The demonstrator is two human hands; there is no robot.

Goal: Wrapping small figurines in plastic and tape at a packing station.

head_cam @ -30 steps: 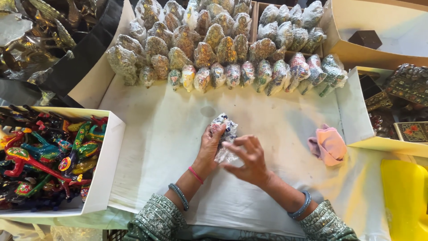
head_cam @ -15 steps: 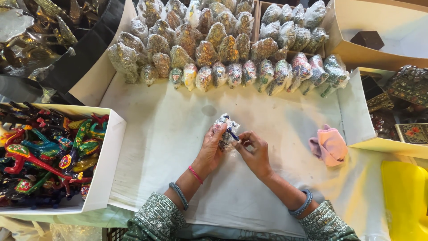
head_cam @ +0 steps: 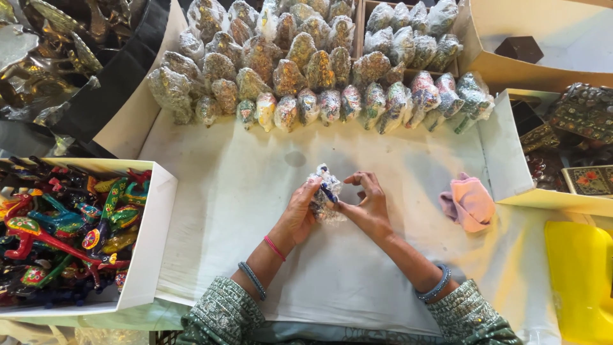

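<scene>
1. A surface (head_cam: 230, 211) covered with a white cloth fills the middle of the scene, ringed by open boxes of small goods.
2. At its centre, a small figure wrapped in clear plastic (head_cam: 327, 195) is held just above the cloth, between both hands.
3. The left hand (head_cam: 300, 214) is closed around the left side of the wrapped figure, its fingers curled on the plastic.
4. The right hand (head_cam: 365, 204) pinches the figure's right edge with thumb and forefinger, the other fingers bent and raised clear of it.
5. Both wrists wear bangles, and green patterned sleeves show at the near edge.
6. To the right, near the hands but apart from them, lies a crumpled pink cloth (head_cam: 469, 203).
7. Along the far side, rows of wrapped figures (head_cam: 306, 83) lie packed side by side, touching one another.
8. On the left, a white box (head_cam: 153, 236) holds a heap of brightly painted animal figures (head_cam: 57, 230).
9. At the far right, cardboard boxes hold dark decorated boxes (head_cam: 584, 115), and a yellow object (head_cam: 581, 275) sits at the near right corner.
</scene>
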